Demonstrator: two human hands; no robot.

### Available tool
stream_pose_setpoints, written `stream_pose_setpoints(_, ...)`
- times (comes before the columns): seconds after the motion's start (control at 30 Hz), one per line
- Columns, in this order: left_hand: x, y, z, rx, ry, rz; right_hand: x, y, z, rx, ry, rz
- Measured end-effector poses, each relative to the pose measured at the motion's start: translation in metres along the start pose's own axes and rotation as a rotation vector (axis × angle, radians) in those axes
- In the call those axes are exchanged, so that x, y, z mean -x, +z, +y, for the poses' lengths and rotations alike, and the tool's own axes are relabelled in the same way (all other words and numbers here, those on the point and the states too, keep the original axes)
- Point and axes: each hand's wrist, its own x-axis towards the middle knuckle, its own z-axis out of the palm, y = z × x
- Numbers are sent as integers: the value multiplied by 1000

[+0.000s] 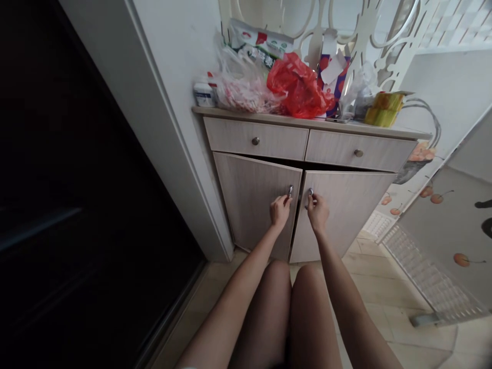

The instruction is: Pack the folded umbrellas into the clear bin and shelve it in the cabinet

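Two bare hands are working a low wood-grain cabinet (249, 205), each one pinching its own little metal handle. The left hand (280, 211) is gripping the left door's handle (290, 191) with its fingertips, and the right hand (317, 212) is doing the same on the right door's handle (310, 195), so the hands are apart but pretty close, with the door seam between them. Both forearms are angling up past the person's bare knees (279, 287). The doors are sitting slightly ajar, leaving a dark gap under the two drawers (277, 138), which have round metal knobs. Up top, quite a pile is sitting there: a crinkly red plastic bag (298, 87), a clear plastic bag (242, 89) stuffed with something red and white, a white tub (203, 95), a shiny yellow-green packet (384, 108) and a red-and-blue printed box (333, 77). Behind all that, a white cut-out fretwork screen (384, 31) is rising, while beige floor tile (384, 287) is running along the right side.
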Motion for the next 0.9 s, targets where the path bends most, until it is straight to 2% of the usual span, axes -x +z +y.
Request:
stream_pose_setpoints(0.3,-29,20,-2,-33,-19,-39,-30,30,0,11,20,-20)
stream_pose_setpoints(0.57,-44,29,-7,-26,-30,-78,-43,41,5,-3,37,-51)
stream_pose_setpoints(0.9,-56,35,-7,-22,-38,-103,-57,52,11,-5,11,-27)
